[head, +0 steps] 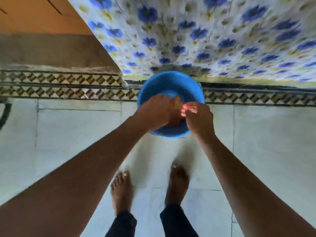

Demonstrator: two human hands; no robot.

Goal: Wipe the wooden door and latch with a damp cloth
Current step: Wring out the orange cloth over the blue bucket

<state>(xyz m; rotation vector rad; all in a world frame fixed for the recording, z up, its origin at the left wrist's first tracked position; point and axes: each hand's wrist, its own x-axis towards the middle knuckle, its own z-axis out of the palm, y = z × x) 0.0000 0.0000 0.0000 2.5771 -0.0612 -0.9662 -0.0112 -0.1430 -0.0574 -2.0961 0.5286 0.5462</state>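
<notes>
Cloth (177, 111), orange-brown and bunched, sits inside the blue bucket (171, 79) between the two hands, over the lower half of the bucket's opening. Blur hides whether it is wet, and whether the bucket holds water cannot be told. The left hand (154, 112) is curled with its fingers closed against the left side of the cloth. The right hand (199, 117) meets it from the other side, its fingertips (186, 108) bent inward and pinching the cloth's right edge. Both hands reach down past the near rim, so the bucket's front wall shows only as a thin blue band beneath the wrists.

The bucket stands on the floor across a patterned tile border (59, 86) that runs left to right. Its far rim lies just under the hem of a curtain (205, 35) printed with blue flowers, which hangs over the upper right of the view. To the left of the curtain, a wooden door (34, 16) shows in the top corner, above a grey threshold strip. The latch is not visible.

Pale floor tiles (68, 134) lie bare on both sides of the bucket, with open room to the left and right of the arms. Two bare feet (177, 182) stand near the bucket on its near side, the right one closer to it, with dark trouser cuffs at the ankles.
</notes>
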